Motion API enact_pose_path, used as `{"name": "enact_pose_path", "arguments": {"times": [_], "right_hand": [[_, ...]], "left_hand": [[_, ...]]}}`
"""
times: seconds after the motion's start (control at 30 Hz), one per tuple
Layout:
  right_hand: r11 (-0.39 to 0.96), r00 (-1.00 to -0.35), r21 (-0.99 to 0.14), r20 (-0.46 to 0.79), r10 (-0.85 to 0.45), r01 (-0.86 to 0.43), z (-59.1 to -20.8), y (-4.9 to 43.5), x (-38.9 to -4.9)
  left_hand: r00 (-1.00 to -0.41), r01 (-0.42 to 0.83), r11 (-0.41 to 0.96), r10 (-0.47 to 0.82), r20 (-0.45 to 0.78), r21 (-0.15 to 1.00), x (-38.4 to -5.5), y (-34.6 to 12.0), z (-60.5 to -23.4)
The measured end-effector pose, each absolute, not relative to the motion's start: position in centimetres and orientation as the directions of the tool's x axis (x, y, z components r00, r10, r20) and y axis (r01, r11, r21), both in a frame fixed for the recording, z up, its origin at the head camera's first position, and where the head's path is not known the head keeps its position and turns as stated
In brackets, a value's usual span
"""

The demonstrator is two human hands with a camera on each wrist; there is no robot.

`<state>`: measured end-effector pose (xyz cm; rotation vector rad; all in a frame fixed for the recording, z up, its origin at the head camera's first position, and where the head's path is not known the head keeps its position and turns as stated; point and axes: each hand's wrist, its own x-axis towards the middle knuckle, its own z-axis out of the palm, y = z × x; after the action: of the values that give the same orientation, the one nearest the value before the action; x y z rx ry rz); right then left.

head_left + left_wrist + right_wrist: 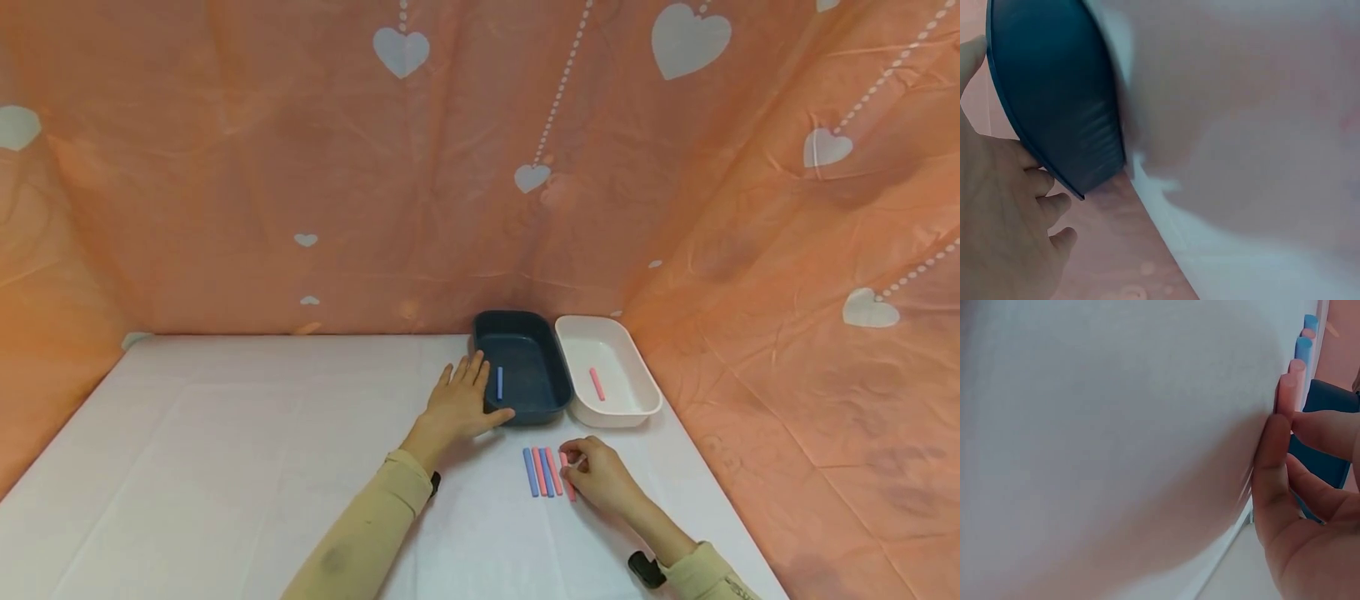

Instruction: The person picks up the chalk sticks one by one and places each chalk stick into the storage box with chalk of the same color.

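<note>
Hanging orange drapes [225, 183] (heart-printed), white tabletop [202, 467]

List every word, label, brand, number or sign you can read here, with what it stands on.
None readable in any view.
Dark blue tray, white tray, sticks: no lettering visible.
Backdrop: printed hearts, no lettering visible.
Dark wristband on the right wrist: too small to tell.

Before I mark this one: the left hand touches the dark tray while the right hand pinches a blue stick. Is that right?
Not quite: the stick that the right hand pinches is pink, as the head and right wrist views show. The left hand does touch the dark tray.
</note>
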<state>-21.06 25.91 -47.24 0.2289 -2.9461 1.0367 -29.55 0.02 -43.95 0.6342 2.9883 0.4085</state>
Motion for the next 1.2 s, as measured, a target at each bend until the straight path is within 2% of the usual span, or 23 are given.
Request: {"name": "enact_pose_path", "arguments": {"times": [0.37, 0.8, 1.2], "right_hand": [[0.751, -0.991, -0.649, 0.049, -0.123, -0.125, -47.4, 25.9, -21.0], [0.711, -0.988, -0.687, 0.080, -0.130, -0.149, -47.2, 26.0, -20.7], [0.654, -0.993, -0.748, 0.107, -0.048, -0.112, -46.9, 25.8, -20.5]], "left_hand": [[-0.921, 0.384, 0.870, 0.385, 0.059, 0.309, -29.4, 0.5, -44.7], [-0.920, 0.386, 0.872, 0.387, 0.060, 0.300, -29.7, 0.7, -45.1], [-0.921, 0.381, 0.876, 0.387, 0.043, 0.294, -29.8, 0.6, -45.1]]}}
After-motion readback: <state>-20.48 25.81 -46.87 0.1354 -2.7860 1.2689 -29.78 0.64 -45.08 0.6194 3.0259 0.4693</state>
